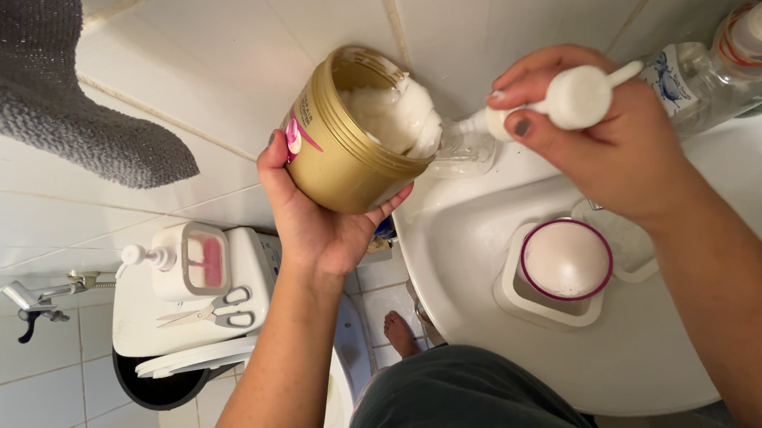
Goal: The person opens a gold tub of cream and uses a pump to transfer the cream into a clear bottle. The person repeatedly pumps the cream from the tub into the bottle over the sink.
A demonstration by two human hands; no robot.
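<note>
Your left hand (320, 222) cups a round gold plastic jar (343, 145) from below, fingers wrapped around its side, tilted so its open mouth faces the sink; thick white cream (395, 115) fills it to the rim; your right hand (607, 138) is closed around a white pump-top dispenser (577, 97), its nozzle pointing at the cream and just beside it; both are held above the white ceramic basin (480, 251); 1 white lid with a purple rim (567, 259) rests on the basin; scissors (215, 310) lie on a white cistern (147, 326), well apart.
</note>
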